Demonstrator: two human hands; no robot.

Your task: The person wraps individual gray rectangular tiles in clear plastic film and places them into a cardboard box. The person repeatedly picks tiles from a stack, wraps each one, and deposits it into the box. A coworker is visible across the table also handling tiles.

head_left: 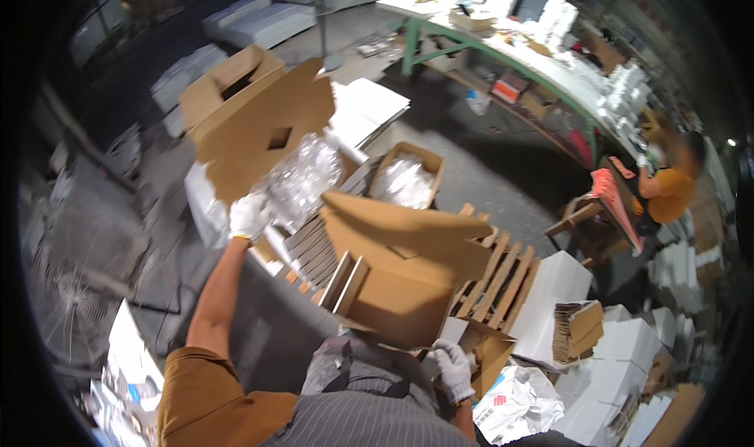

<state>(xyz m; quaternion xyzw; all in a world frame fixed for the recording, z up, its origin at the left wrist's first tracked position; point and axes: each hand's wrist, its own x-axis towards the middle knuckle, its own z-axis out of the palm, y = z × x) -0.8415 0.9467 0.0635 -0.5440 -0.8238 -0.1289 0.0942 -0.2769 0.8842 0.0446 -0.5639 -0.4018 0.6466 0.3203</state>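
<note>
My left hand, in a white glove, reaches out to the left. It touches or nearly touches the clear plastic wrap bunched in front of a tall brown cardboard flap; its fingertips are too blurred to tell if they grip. In front of my body stands an open brown cardboard box with its lid raised and white-edged strips at its left side. By its near right corner is my right hand, also gloved, with fingers curled in beside a small pale piece that I cannot make out.
A brown carton of clear plastic stands beyond the box. Wooden slats, a crumpled white bag and white stacked cartons lie to the right. Farther off, a person sits near a long green-legged table.
</note>
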